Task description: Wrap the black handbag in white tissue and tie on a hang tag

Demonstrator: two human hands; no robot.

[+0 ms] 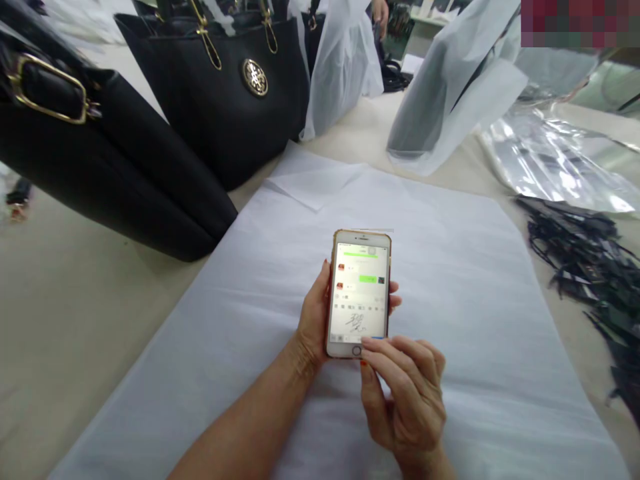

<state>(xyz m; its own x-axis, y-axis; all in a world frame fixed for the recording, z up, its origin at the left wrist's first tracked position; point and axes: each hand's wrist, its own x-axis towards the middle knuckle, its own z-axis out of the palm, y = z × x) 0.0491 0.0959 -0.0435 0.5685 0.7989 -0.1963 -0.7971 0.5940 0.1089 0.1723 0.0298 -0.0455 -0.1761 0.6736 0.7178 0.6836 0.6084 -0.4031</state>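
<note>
My left hand [313,320] is wrapped round a gold-edged smartphone [359,293], held upright above a stack of white tissue paper [450,280]. Its lit screen shows a chat with green bubbles and a handwriting pad. My right hand [405,393] hovers at the phone's lower edge, fingers loosely curled, the forefinger touching the bottom of the screen near the home button. It holds nothing.
A black handbag with gold buckle [100,160] lies at the left, and another with a gold emblem [235,87] stands behind it. White dust bags [450,93] stand at the back. Clear plastic sheets [555,160] and a pile of black straps [590,267] lie at the right.
</note>
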